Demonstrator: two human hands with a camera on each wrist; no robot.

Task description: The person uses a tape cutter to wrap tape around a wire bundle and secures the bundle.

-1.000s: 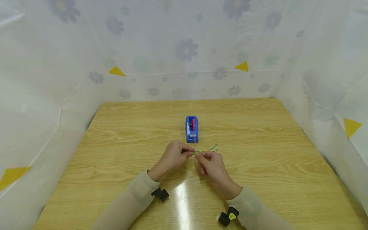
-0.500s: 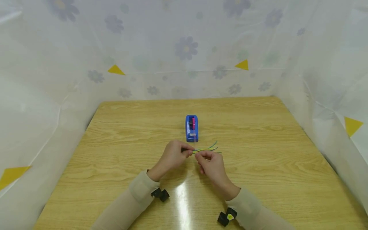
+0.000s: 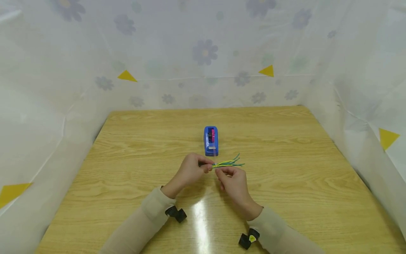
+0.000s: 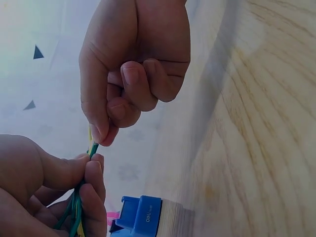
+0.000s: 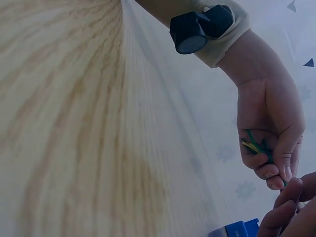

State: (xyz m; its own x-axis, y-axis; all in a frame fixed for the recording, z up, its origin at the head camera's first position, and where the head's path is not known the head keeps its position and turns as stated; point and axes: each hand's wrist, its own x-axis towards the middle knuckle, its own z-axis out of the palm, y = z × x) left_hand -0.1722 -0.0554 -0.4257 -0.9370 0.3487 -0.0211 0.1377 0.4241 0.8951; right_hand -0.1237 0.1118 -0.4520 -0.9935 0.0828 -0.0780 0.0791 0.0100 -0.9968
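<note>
A bundle of thin green and yellow wires (image 3: 229, 163) lies between the two hands in the head view, loose ends fanning to the right. My left hand (image 3: 191, 171) grips it near the left end; in the left wrist view green strands (image 4: 75, 210) run through its curled fingers, and in the right wrist view ends (image 5: 254, 145) poke into its palm. My right hand (image 3: 235, 182) pinches the bundle between thumb and forefinger, close to the left fingertips. Just beyond the hands stands a blue tape dispenser (image 3: 208, 152) with a pink core.
The hands are above a wood-grain table (image 3: 152, 141). A white flowered sheet (image 3: 177, 46) surrounds it at the back and sides, with yellow triangles (image 3: 128, 76) stuck on. Each wrist carries a small black camera (image 3: 176, 214).
More strands now show spread out to the right of the hands, and their free ends have shifted slightly. Both hands stay almost where they are; the dispenser has not moved.
</note>
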